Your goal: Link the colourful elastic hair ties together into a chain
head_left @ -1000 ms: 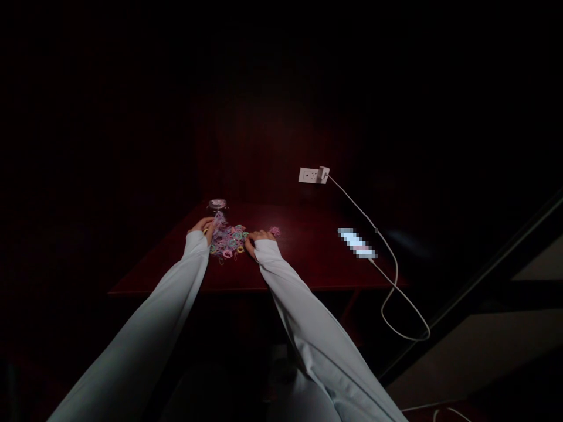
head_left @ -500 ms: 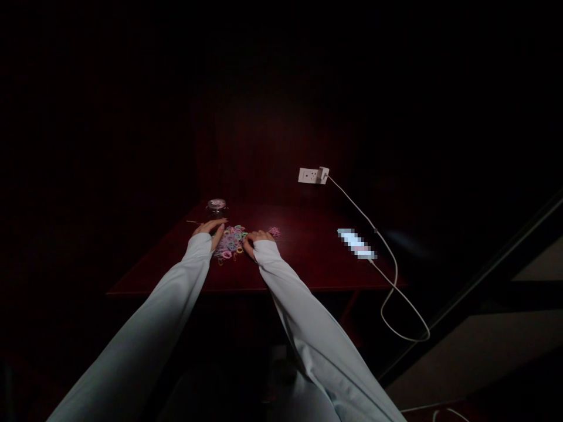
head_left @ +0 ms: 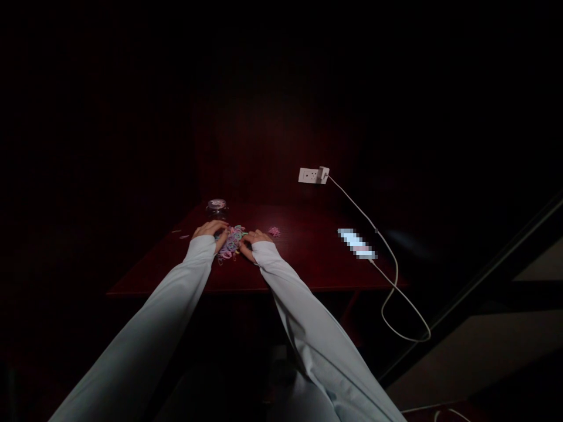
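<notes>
A loose pile of small hair ties (head_left: 230, 245) in purple, pink, green and yellow lies on the dark red table, between my two hands. My left hand (head_left: 210, 229) reaches over the pile's left edge, its fingers bent and its thumb apart from them. On the opposite edge, my right hand (head_left: 256, 238) touches the pile with curved fingers and a separate thumb. No hair tie can be made out in either hand. A smaller heap of pink hair ties (head_left: 274, 232) sits just beyond my right hand. Two stray hair ties (head_left: 183, 237) lie left of my left hand.
A clear lidded jar (head_left: 217, 208) stands behind my left hand. To the right, a blurred-out phone (head_left: 357, 244) lies on the table (head_left: 308, 269), its white cable (head_left: 397, 266) running over the edge and up to a wall socket (head_left: 312, 176). The surroundings are very dark.
My left hand has moved slightly right, in over the pile, and its thumb is nearer the fingers. Stray hair ties now show left of it. My right hand has shifted slightly left.
</notes>
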Demonstrator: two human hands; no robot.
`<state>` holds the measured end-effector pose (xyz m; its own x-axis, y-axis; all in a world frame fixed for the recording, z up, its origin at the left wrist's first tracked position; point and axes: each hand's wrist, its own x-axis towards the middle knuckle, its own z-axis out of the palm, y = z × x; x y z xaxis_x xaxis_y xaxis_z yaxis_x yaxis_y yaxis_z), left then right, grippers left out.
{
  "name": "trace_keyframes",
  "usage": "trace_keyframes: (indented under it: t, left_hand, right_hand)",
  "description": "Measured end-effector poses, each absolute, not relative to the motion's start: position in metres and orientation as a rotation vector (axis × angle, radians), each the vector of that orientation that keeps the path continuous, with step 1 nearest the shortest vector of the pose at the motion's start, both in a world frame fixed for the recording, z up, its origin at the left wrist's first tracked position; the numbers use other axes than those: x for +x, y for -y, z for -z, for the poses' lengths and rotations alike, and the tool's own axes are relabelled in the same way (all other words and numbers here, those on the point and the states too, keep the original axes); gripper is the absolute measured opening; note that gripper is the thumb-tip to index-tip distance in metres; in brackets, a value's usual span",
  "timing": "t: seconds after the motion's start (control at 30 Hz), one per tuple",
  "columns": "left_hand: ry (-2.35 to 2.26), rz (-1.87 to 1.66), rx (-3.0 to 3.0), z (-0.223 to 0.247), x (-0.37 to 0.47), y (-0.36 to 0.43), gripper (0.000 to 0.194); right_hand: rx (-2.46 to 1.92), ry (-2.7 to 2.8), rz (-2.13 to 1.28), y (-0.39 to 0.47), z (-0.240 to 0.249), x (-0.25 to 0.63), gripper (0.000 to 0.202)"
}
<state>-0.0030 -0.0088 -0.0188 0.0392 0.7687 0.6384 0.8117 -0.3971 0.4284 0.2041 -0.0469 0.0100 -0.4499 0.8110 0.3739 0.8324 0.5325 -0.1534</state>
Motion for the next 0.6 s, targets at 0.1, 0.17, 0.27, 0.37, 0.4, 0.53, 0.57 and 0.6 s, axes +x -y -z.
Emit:
trace_keyframes:
  t: [0.1, 0.17, 0.27, 0.37, 0.4, 0.53, 0.57, 0.6]
  left_hand:
    - [1.749, 1.32, -2.121, 0.017, -0.006, 0.009, 0.022]
    - [1.729, 1.363, -2.102, 0.017, -0.007, 0.008, 0.025]
    - [1.698, 1.45, -2.082, 0.017, -0.007, 0.007, 0.033]
    - [1.758, 1.47, -2.019, 0.016, -0.005, 0.012, 0.035]
    - [1.807, 1.453, -1.978, 0.015, -0.003, 0.014, 0.034]
    - [2.014, 1.33, -1.776, 0.009, 0.001, 0.026, 0.028]
    - [2.063, 1.302, -1.719, 0.008, 0.0, 0.028, 0.027]
    - [2.109, 1.274, -1.664, 0.007, -0.002, 0.029, 0.028]
  right_hand:
    - [-1.356, 2.372, 0.06, 0.048, -0.011, 0.205, 0.026]
    - [-1.372, 2.366, 0.056, 0.049, -0.012, 0.205, 0.026]
    - [-1.394, 2.365, 0.047, 0.05, -0.013, 0.204, 0.026]
    - [-1.388, 2.357, 0.043, 0.05, -0.013, 0.204, 0.025]
    - [-1.38, 2.355, 0.037, 0.05, -0.013, 0.204, 0.025]
    - [-1.346, 2.349, -0.002, 0.047, -0.009, 0.206, 0.024]
    - [-1.338, 2.342, -0.008, 0.045, -0.008, 0.206, 0.023]
    - [-1.333, 2.336, -0.012, 0.044, -0.006, 0.207, 0.023]
